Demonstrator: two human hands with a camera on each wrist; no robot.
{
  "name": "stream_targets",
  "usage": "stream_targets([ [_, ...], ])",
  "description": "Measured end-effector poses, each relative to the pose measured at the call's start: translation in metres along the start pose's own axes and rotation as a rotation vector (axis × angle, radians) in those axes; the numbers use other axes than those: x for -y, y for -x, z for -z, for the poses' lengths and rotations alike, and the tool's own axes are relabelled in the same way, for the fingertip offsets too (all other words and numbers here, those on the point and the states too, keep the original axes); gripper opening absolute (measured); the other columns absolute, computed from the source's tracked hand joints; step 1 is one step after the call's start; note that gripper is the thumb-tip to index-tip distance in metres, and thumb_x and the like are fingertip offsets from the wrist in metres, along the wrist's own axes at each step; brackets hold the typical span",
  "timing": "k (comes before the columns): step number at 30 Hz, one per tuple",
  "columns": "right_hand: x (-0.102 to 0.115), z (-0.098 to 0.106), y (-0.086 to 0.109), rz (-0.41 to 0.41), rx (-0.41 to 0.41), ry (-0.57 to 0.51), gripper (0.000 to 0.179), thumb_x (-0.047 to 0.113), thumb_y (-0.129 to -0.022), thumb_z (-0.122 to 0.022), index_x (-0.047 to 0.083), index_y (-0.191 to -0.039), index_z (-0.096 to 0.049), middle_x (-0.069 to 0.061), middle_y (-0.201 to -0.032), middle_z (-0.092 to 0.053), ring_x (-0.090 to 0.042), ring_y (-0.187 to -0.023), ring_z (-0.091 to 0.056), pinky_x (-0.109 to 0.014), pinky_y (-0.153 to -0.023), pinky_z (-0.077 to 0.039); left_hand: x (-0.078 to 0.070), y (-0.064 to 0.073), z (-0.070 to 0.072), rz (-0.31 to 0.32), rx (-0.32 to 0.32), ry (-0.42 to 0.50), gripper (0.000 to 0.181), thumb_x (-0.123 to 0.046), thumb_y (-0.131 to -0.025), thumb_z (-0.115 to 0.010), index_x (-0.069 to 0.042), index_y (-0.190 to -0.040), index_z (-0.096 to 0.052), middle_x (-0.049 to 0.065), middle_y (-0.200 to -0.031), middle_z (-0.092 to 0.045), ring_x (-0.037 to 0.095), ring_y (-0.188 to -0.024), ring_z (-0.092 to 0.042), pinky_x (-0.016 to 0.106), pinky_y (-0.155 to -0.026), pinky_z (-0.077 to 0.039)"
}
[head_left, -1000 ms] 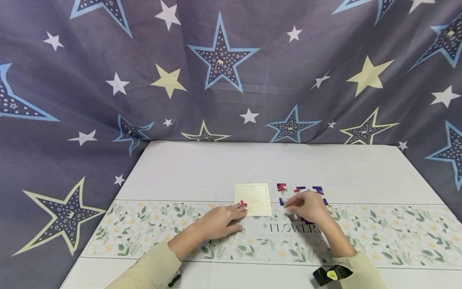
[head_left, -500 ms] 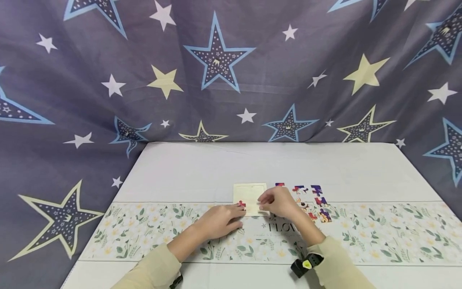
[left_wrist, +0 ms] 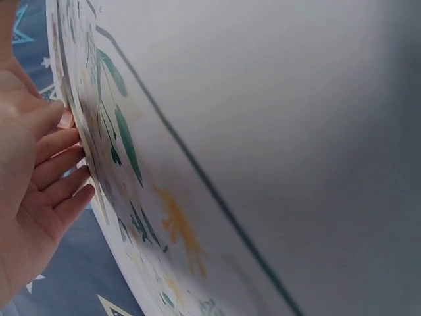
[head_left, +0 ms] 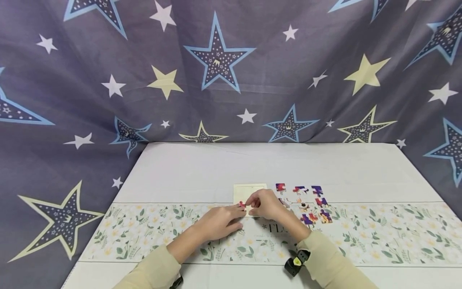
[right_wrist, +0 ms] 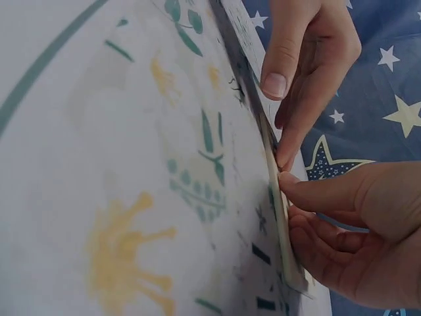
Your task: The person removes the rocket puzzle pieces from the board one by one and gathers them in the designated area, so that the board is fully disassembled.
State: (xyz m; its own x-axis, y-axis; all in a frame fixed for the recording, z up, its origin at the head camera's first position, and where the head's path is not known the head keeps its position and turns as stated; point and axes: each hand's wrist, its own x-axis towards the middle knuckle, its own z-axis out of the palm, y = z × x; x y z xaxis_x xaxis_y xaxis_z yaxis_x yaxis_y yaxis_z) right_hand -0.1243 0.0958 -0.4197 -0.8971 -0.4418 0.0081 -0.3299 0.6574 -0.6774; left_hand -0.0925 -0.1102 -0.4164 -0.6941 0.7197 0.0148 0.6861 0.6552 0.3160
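Note:
My left hand (head_left: 220, 220) rests with extended fingers on the left part of a pale wooden puzzle tray (head_left: 252, 188), fingertips at a red jigsaw piece (head_left: 242, 204) lying in its lower left corner. In the left wrist view the fingers of that left hand (left_wrist: 39, 217) lie along the tray's edge. My right hand (head_left: 266, 205) is over the tray's lower part, thumb and forefinger pinching a jigsaw piece mostly hidden behind them. The right wrist view shows this right hand (right_wrist: 362, 224) with fingertips right at the tray's edge, close to the left hand's fingers.
Several loose jigsaw pieces lie right of the tray, among them a red and purple corner piece (head_left: 280, 188) and one with a dark round spot (head_left: 303, 205). A floral runner (head_left: 390, 233) crosses the white table (head_left: 195, 172). A star-patterned curtain (head_left: 267, 92) hangs behind.
My right hand has moved left from the loose pieces to the tray, carrying a jigsaw piece, and now sits beside the red piece. The left hand has stayed at the tray.

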Motion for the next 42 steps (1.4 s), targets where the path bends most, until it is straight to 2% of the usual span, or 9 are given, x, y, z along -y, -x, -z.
stream_targets([
  [4,0.000,-0.001,0.000,0.008,-0.011,-0.002,0.015,0.000,-0.073,-0.079,0.002,-0.088,-0.074,-0.005,-0.071,-0.065,-0.004,-0.062,-0.053,-0.014,-0.056,-0.046,0.000,0.001,0.000,0.011,-0.014,-0.016,0.035,-0.030,-0.096,-0.058,-0.012,-0.126,-0.065,0.005,-0.135,-0.061,0.021,-0.127,-0.057,0.038,-0.104,-0.050],
  [10,0.003,-0.001,0.000,-0.022,-0.011,-0.012,0.016,0.000,-0.073,-0.080,0.004,-0.087,-0.075,-0.001,-0.070,-0.063,-0.004,-0.061,-0.052,-0.015,-0.056,-0.045,0.004,0.001,0.000,0.034,-0.085,-0.051,0.035,-0.030,-0.095,-0.060,-0.010,-0.122,-0.067,0.007,-0.130,-0.065,0.021,-0.124,-0.060,0.038,-0.099,-0.053],
  [15,0.003,0.000,-0.001,-0.021,-0.004,0.001,0.016,0.000,-0.073,-0.080,0.004,-0.088,-0.074,-0.002,-0.071,-0.063,-0.005,-0.061,-0.051,-0.016,-0.056,-0.045,0.011,-0.004,0.004,0.080,-0.091,-0.033,0.043,-0.032,-0.093,-0.063,-0.007,-0.129,-0.061,0.011,-0.136,-0.059,0.025,-0.131,-0.054,0.040,-0.105,-0.049],
  [19,0.002,0.000,-0.002,-0.024,-0.005,0.012,0.016,0.000,-0.073,-0.080,0.005,-0.087,-0.074,-0.001,-0.071,-0.063,-0.005,-0.061,-0.051,-0.015,-0.055,-0.044,0.019,-0.013,0.010,0.106,-0.059,0.007,0.052,-0.033,-0.091,-0.066,-0.004,-0.133,-0.057,0.014,-0.142,-0.053,0.029,-0.137,-0.047,0.044,-0.113,-0.040],
  [23,0.002,0.000,-0.002,-0.024,-0.003,0.011,0.016,0.000,-0.072,-0.080,0.004,-0.087,-0.075,-0.002,-0.072,-0.064,-0.005,-0.062,-0.051,-0.015,-0.056,-0.044,0.027,-0.021,0.015,0.097,0.006,0.024,0.061,-0.035,-0.090,-0.066,-0.001,-0.138,-0.050,0.018,-0.147,-0.047,0.033,-0.142,-0.038,0.051,-0.117,-0.032],
  [29,0.005,-0.002,-0.004,-0.049,0.004,0.011,0.018,0.002,-0.073,-0.081,0.005,-0.089,-0.075,-0.003,-0.075,-0.065,-0.006,-0.064,-0.052,-0.016,-0.057,-0.045,0.036,-0.027,0.019,0.103,0.107,0.019,0.072,-0.041,-0.092,-0.062,-0.002,-0.147,-0.037,0.015,-0.155,-0.035,0.031,-0.148,-0.027,0.052,-0.121,-0.024],
  [37,0.010,-0.005,-0.010,-0.018,-0.007,0.024,0.017,0.005,-0.079,-0.076,0.004,-0.096,-0.075,-0.002,-0.074,-0.065,-0.007,-0.062,-0.048,-0.016,-0.055,-0.038,0.039,-0.031,0.017,0.150,0.120,0.027,0.074,-0.044,-0.091,-0.062,-0.007,-0.149,-0.036,0.010,-0.157,-0.034,0.025,-0.148,-0.029,0.045,-0.122,-0.026],
  [42,0.011,-0.007,-0.013,-0.002,-0.004,0.017,0.014,0.002,-0.082,-0.072,0.002,-0.096,-0.075,-0.003,-0.074,-0.068,-0.005,-0.061,-0.049,-0.016,-0.054,-0.038,0.038,-0.031,0.016,0.181,0.129,0.046,0.074,-0.046,-0.090,-0.062,-0.008,-0.149,-0.036,0.009,-0.157,-0.034,0.025,-0.147,-0.031,0.043,-0.121,-0.029],
])
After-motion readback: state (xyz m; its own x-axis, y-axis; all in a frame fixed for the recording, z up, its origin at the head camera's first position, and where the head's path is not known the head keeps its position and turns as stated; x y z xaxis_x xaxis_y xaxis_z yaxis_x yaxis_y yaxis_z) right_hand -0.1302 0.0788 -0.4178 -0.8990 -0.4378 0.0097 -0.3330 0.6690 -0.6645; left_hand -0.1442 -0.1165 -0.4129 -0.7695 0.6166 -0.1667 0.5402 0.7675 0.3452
